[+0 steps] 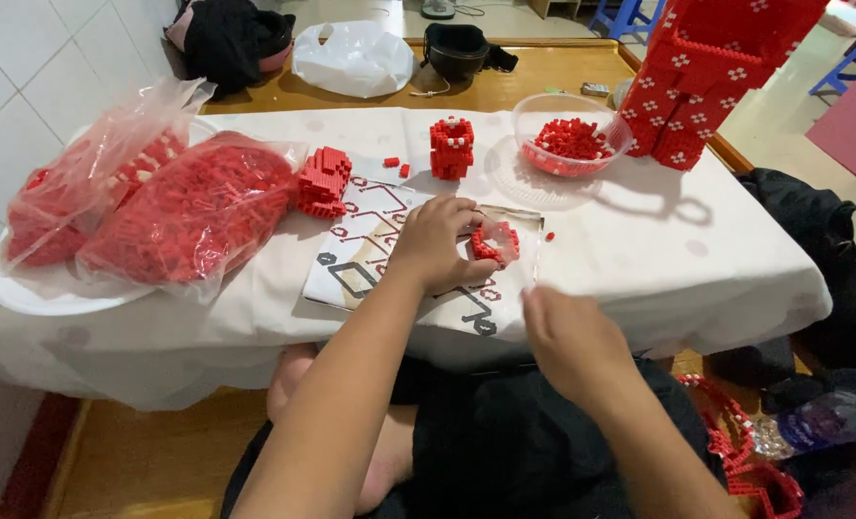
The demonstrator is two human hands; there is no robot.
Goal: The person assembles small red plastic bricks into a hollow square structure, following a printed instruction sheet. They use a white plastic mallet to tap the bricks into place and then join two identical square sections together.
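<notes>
While the left hand point(436, 242) rests on the instruction sheet point(370, 240), its fingers curl around a small red brick ring point(496, 241), pinning it to the paper. Nearer the table edge, the right hand point(570, 338) hovers loosely curled; whether it holds anything cannot be told. Beyond the sheet stand a red block point(452, 147) and a stepped piece point(325, 182). A clear bowl point(582, 111) of bricks sits right, beside a tall red tower point(711, 67). Two bags point(159, 207) of bricks lie left.
</notes>
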